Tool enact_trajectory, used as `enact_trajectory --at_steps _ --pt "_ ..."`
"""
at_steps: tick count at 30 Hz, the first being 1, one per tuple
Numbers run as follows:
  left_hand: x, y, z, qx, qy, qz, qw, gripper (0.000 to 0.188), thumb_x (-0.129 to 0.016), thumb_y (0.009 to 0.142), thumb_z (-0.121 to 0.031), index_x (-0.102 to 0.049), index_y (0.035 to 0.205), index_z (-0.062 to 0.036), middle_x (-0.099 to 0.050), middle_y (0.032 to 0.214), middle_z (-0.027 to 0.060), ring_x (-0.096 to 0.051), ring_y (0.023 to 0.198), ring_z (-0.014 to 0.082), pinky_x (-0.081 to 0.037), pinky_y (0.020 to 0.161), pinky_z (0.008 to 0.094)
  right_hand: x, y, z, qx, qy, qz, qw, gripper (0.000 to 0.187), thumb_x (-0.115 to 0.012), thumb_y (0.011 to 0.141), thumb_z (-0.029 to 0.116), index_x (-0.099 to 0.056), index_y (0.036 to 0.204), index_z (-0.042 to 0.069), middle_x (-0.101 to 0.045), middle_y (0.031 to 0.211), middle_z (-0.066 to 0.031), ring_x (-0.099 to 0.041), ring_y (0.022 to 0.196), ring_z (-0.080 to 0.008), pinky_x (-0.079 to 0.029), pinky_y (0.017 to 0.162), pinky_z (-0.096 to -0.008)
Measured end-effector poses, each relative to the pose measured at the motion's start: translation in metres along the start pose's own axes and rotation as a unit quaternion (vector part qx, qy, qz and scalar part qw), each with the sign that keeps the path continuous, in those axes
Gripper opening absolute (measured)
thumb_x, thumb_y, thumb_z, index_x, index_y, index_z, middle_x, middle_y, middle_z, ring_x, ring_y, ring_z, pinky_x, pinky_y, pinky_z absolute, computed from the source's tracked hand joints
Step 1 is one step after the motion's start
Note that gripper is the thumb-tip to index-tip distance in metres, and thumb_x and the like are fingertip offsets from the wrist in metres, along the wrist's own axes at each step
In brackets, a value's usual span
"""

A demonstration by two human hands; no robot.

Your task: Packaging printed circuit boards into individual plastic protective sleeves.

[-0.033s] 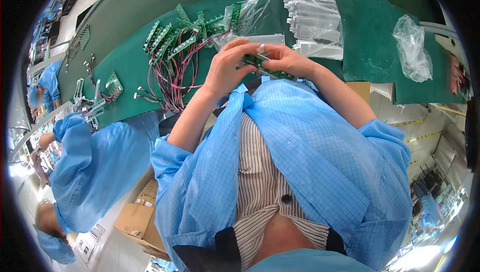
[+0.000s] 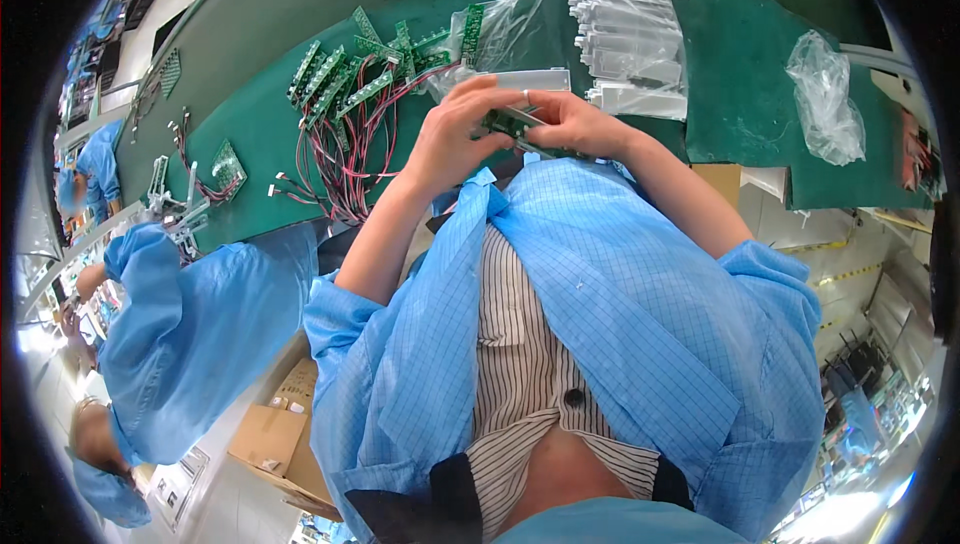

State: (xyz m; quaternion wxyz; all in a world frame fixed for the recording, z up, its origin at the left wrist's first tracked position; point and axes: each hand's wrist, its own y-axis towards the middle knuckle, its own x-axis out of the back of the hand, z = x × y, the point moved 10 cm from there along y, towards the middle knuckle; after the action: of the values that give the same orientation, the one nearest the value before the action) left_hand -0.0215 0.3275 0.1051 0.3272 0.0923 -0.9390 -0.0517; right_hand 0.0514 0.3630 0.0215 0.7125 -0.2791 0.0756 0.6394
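Note:
Close in front of my body, my left hand and my right hand meet around a small green circuit board. Fingers of both hands are bent onto it, and they cover much of it. A pale strip-like edge shows along the board, but I cannot make out what it belongs to. Just beyond my hands lies a light grey plastic housing on the green mat. Left of my left hand is a heap of green circuit boards with a bundle of red, black and white wires.
A row of white-grey plastic housings lies beyond my right hand, partly under clear plastic film. A crumpled clear bag rests far right. At left a co-worker in a blue smock sits near a cardboard box.
The board between my hands has tilted slightly, and less of its green face shows by my right hand. My hands stay in nearly the same place.

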Motion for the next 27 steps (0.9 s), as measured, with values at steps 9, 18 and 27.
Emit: enact_trajectory --at_steps 9,18,27 --pt "-0.023 -0.038 0.068 0.298 -0.36 -0.014 0.884 0.034 -0.063 0.075 -0.002 -0.05 0.106 0.0006 -0.061 0.085 0.0051 -0.057 0.073 0.0075 -0.047 0.064 0.0192 -0.009 -0.003 0.012 0.024 -0.203 -0.006 0.979 0.039 -0.051 0.074 0.004 -0.047 0.112 0.006 -0.052 0.077 0.0006 -0.045 0.067 -0.0041 -0.037 0.06 -0.0202" --pt "-0.03 -0.039 0.061 0.331 -0.262 -0.039 0.905 0.028 -0.063 0.073 0.001 -0.055 0.099 0.0008 -0.061 0.081 0.0038 -0.055 0.071 0.0054 -0.044 0.062 0.0181 0.001 0.0 0.021 0.04 -0.344 -0.13 0.929 0.02 -0.053 0.076 0.019 -0.05 0.085 0.002 -0.051 0.058 -0.0071 -0.048 0.053 -0.0107 -0.04 0.051 -0.0266" --pt "-0.04 -0.042 0.055 0.325 -0.442 -0.053 0.834 0.028 -0.061 0.07 0.002 -0.057 0.098 0.0001 -0.061 0.078 0.003 -0.054 0.066 0.0051 -0.043 0.058 0.0181 0.0 -0.009 0.028 0.076 -0.384 -0.188 0.901 0.021 -0.056 0.069 0.02 -0.046 0.076 0.002 -0.052 0.06 -0.0178 -0.054 0.058 -0.0356 -0.041 0.052 -0.0409"
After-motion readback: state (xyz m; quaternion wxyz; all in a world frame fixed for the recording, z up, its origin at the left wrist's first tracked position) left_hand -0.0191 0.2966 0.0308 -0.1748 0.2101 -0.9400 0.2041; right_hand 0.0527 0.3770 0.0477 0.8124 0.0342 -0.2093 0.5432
